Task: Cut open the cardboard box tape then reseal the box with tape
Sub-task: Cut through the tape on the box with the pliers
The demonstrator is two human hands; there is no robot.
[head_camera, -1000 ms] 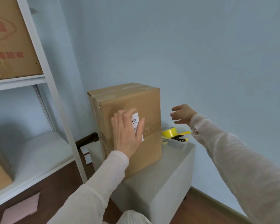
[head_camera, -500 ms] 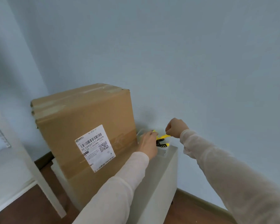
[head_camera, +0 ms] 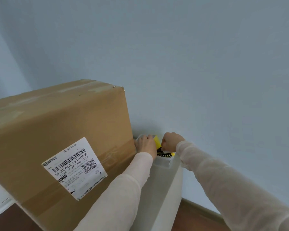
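Your right hand [head_camera: 172, 142] is curling into a tight fist, knuckles up, directly over the black end of the utility knife [head_camera: 166, 154]. The fingertips are hiding underneath, so I cannot tell whether you are actually pinching the knife or only touching it. The knife is a slim, ribbed bar striped in black and yellow.

Your left hand [head_camera: 146, 146] is reaching in just beside it, back upward, with the fingers lying against the glossy yellow tape roll [head_camera: 156, 141]. Whether they are closing round the roll is also hidden from view.

Knife and roll are both sitting in a small clear plastic bin [head_camera: 163, 162] with thin, cloudy walls. The bin is resting on the far corner of a smooth pale grey block-shaped stand [head_camera: 165, 189], close to the wall [head_camera: 190, 64].

Thin, loosely woven cream sleeves [head_camera: 223, 180] are covering both of your arms down to the wrists.

The cardboard box [head_camera: 65, 127] is standing on the same stand, to the left of your left wrist. It is matt brown and sharp-edged. Shiny clear tape [head_camera: 90, 84] is running along its closed top, and more is crossing its front face. A white rectangular shipping label [head_camera: 75, 169] with a barcode and a QR code is sticking to that front at a slant.

Dark brown wooden floor [head_camera: 193, 219] is showing below the painted wall.
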